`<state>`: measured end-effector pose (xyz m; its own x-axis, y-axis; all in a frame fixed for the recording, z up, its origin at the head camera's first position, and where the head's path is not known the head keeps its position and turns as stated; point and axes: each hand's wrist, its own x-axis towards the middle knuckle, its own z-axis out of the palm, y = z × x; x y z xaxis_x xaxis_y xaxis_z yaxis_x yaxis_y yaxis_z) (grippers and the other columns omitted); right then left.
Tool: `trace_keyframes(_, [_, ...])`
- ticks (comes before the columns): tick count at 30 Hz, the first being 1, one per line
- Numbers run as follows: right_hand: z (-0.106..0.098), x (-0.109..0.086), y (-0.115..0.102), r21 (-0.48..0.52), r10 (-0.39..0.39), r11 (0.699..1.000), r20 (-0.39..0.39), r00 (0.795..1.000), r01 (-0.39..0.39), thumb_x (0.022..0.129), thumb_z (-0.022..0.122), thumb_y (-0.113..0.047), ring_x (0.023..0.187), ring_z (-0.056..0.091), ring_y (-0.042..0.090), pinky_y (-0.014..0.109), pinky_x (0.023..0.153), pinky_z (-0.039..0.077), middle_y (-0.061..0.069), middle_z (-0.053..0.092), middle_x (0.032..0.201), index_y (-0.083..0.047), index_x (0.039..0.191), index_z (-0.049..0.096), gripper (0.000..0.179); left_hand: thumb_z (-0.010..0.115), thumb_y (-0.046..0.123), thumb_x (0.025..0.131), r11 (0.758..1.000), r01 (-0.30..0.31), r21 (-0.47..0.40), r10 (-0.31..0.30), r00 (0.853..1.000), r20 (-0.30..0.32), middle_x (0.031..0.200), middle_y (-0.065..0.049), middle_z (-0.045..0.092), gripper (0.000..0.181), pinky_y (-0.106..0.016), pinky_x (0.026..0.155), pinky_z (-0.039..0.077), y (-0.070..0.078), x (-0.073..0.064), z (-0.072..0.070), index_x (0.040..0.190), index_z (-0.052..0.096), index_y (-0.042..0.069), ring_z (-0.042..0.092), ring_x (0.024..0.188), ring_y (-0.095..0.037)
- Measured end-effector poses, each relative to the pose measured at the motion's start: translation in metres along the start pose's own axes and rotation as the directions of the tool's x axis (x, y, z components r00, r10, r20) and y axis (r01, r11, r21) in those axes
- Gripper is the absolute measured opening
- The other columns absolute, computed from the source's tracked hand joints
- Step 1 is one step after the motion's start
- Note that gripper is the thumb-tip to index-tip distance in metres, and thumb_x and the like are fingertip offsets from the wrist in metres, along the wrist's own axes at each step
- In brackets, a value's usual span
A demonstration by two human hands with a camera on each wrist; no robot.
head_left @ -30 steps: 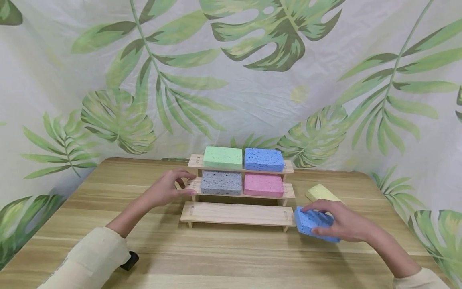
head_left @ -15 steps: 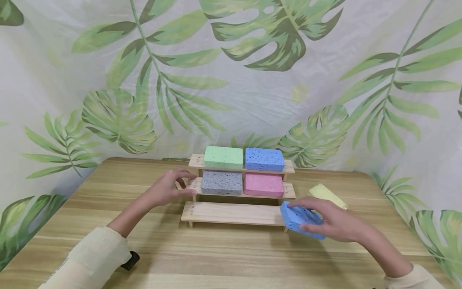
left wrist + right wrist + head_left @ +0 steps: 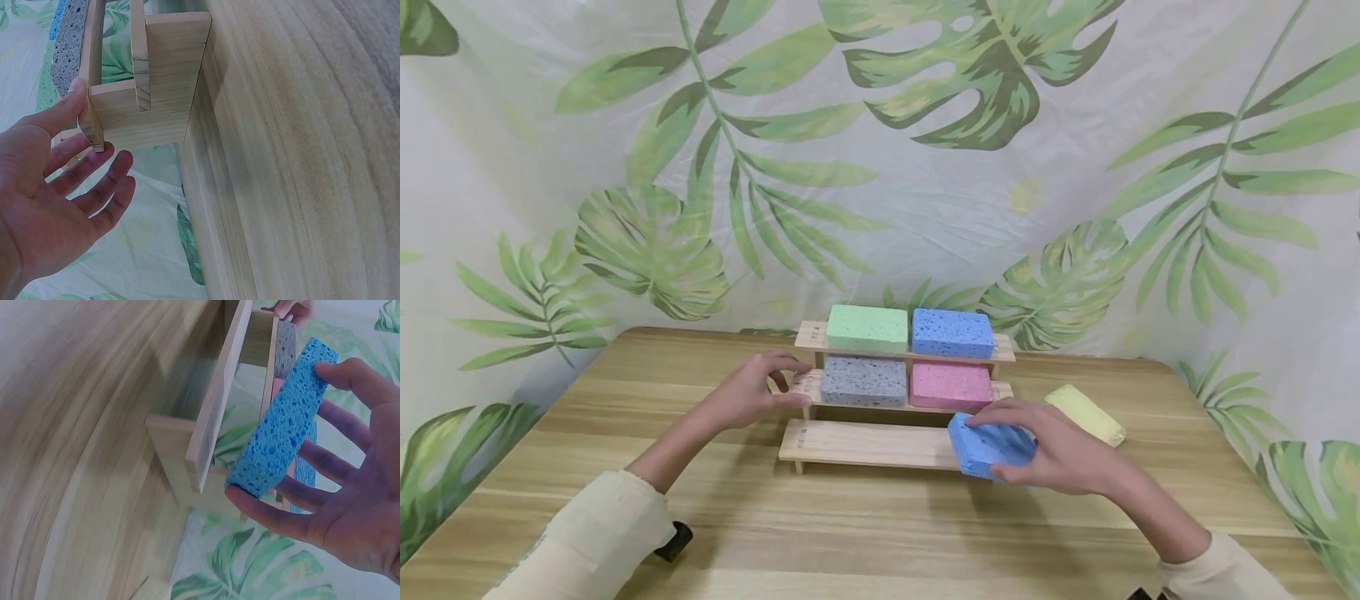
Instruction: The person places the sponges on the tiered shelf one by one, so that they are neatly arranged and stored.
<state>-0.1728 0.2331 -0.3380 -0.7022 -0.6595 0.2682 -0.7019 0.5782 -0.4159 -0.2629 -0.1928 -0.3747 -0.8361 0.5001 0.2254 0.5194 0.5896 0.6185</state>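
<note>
A three-tier wooden display stand (image 3: 865, 443) stands on the table. My left hand (image 3: 754, 390) pinches the left end of its middle tier, thumb on one face and a fingertip at the edge, as the left wrist view shows. With thumb and fingers my right hand (image 3: 1052, 446) grips a blue sponge (image 3: 281, 422), tilted above the right part of the bottom tier. A grey sponge (image 3: 863, 382) and a pink sponge (image 3: 951, 385) lie on the middle tier. The top tier bears a green sponge (image 3: 867, 328) and another blue sponge (image 3: 952, 332).
A pale yellow sponge (image 3: 1085, 414) lies on the wooden table (image 3: 820, 533), right of the stand and behind my right hand. A leaf-patterned cloth (image 3: 925, 208) hangs behind the table. Near my left sleeve is a small black object (image 3: 673, 542).
My right hand has carried the blue sponge leftward, from beside the stand to above the bottom tier's right part. The left hand has stayed at the middle tier.
</note>
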Motion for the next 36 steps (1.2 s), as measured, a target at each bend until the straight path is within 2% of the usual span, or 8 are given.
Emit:
trace_keyframes(5, [0.005,0.011,-0.005,-0.007,0.034,0.999,-0.012,0.999,-0.034,0.08,0.082,-0.024,0.115,0.066,0.026,0.043,0.094,0.053,0.002,0.071,0.125,-0.016,0.125,0.074,0.047,0.083,0.018,0.089,1.0,-0.002,0.007,0.002,1.0,-0.004,0.129,-0.026,0.066,0.048,-0.03,0.069,0.052,0.0,0.0,0.001,0.126,0.068,-0.009,0.066,0.086,-0.021])
trace_keyframes(15, [0.02,0.03,-0.014,-0.011,0.054,0.999,-0.004,0.999,-0.054,0.075,0.082,-0.023,0.11,0.064,0.02,0.035,0.089,0.052,0.002,0.072,0.124,-0.015,0.123,0.075,0.049,0.084,0.018,0.089,1.0,-0.005,0.004,0.006,1.0,-0.006,0.13,-0.026,0.066,0.049,-0.03,0.069,0.052,0.003,0.0,0.0,0.126,0.068,-0.009,0.066,0.086,-0.021])
trace_keyframes(23, [0.037,0.042,-0.02,0.073,0.057,0.996,0.023,0.998,-0.059,0.074,0.081,-0.016,0.117,0.062,0.023,0.04,0.097,0.05,0.003,0.07,0.125,-0.012,0.125,0.074,0.052,0.084,0.019,0.089,1.0,-0.008,0.004,0.008,1.0,-0.006,0.129,-0.026,0.066,0.049,-0.029,0.067,0.052,0.002,0.0,0.0,0.126,0.068,-0.009,0.065,0.085,-0.02])
trace_keyframes(29, [0.045,0.05,-0.03,0.091,0.111,0.989,0.048,0.993,-0.115,0.074,0.082,-0.017,0.123,0.06,0.028,0.045,0.101,0.05,0.007,0.068,0.131,-0.012,0.127,0.073,0.053,0.084,0.018,0.089,1.0,-0.011,0.002,0.011,1.0,-0.011,0.128,-0.025,0.067,0.048,-0.029,0.067,0.052,0.002,0.0,0.0,0.125,0.069,-0.009,0.066,0.085,-0.02])
trace_keyframes(33, [0.052,0.055,-0.034,0.091,0.123,0.988,0.032,0.992,-0.125,0.075,0.082,-0.019,0.129,0.059,0.031,0.051,0.105,0.048,0.008,0.067,0.133,-0.014,0.124,0.074,0.049,0.084,0.018,0.089,1.0,-0.014,-0.003,0.014,1.0,-0.008,0.128,-0.025,0.067,0.048,-0.029,0.067,0.052,0.002,0.0,0.0,0.125,0.069,-0.009,0.066,0.085,-0.02])
trace_keyframes(36, [0.056,0.061,-0.036,0.085,0.097,0.992,0.008,0.995,-0.098,0.076,0.082,-0.02,0.126,0.061,0.029,0.05,0.103,0.05,0.006,0.07,0.129,-0.014,0.119,0.075,0.045,0.084,0.018,0.089,1.0,-0.014,-0.003,0.014,1.0,-0.005,0.128,-0.025,0.066,0.048,-0.03,0.068,0.052,0.001,0.001,-0.001,0.126,0.068,-0.009,0.066,0.086,-0.021])
